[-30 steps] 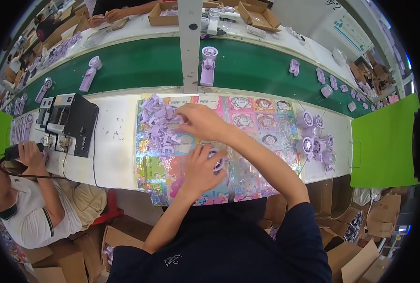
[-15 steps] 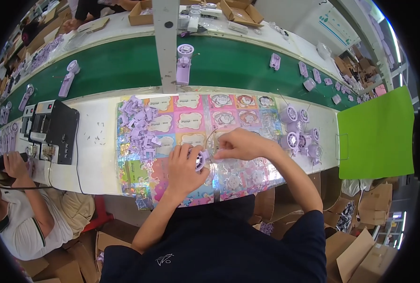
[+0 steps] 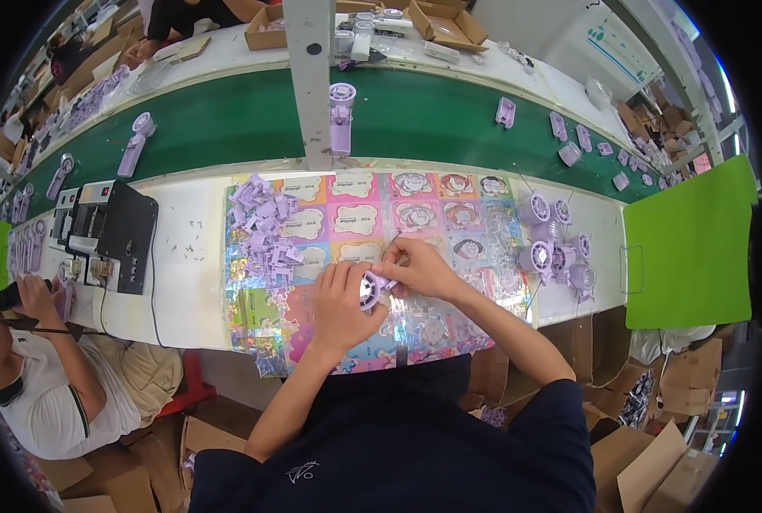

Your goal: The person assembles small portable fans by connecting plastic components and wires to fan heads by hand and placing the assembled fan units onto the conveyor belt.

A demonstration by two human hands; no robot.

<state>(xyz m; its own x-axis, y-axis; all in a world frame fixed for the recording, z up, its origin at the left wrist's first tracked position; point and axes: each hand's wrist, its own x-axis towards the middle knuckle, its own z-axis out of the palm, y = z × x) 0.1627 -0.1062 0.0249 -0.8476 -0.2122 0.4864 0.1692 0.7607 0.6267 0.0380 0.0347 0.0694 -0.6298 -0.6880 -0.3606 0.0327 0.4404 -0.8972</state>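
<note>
My left hand [image 3: 340, 309] is wrapped around a round lilac fan head [image 3: 369, 291], its ringed face partly showing past the thumb and fingers. The fingers of my right hand [image 3: 419, 267] are pinched together at the short neck on the fan head's right side. What lies between those fingertips is too small to make out. Both hands are low over the colourful printed sheet [image 3: 355, 221] covering the table. To the left on that sheet lies a heap of small lilac plastic parts [image 3: 263, 227].
Several lilac fan heads with thin wires [image 3: 539, 256] stand at right, before a bright green panel [image 3: 688, 248]. A black machine [image 3: 111, 235] with a cable sits at left, near a seated co-worker [image 3: 64, 385]. Beyond a metal post [image 3: 314, 85], a green belt [image 3: 432, 115] carries lilac parts.
My right hand has moved left and closer in, from beside the fan head, where a thin wire arced near its fingers, to its neck. My left hand keeps its hold.
</note>
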